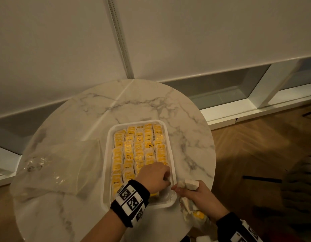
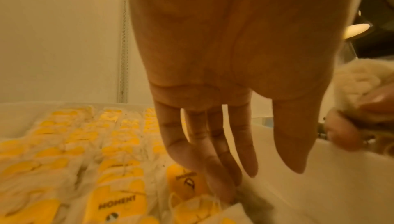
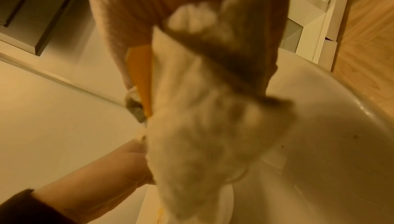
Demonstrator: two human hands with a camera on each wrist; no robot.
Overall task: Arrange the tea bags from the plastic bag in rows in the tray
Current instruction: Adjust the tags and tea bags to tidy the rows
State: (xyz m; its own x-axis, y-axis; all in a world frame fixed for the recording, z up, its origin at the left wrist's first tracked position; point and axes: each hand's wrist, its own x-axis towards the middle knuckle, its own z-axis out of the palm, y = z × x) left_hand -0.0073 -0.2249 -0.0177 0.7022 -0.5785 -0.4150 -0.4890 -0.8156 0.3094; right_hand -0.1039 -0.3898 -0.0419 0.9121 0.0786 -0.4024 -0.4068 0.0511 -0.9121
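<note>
A white tray [image 1: 107, 154] on the round marble table [image 1: 81, 110] holds several rows of yellow-tagged tea bags [image 1: 139, 149]. My left hand [image 1: 167, 179] reaches into the tray's near right corner. Its fingers [image 2: 221, 168] point down, fairly straight, and touch a tea bag [image 2: 185, 178] beside the tray's right wall [image 2: 319, 177]; the thumb stands apart. My right hand [image 1: 189, 191] sits just right of the tray and grips a bunch of tea bags [image 1: 190, 183], some hanging below the palm [image 1: 191, 209]. The bunch [image 3: 202, 126] fills the blurred right wrist view.
A crumpled clear plastic bag [image 1: 60, 165] lies flat on the left side of the table. The table's right edge is close to my right hand, with wooden floor [image 1: 256, 154] beyond. A white wall and a low shelf [image 1: 238, 95] stand behind the table.
</note>
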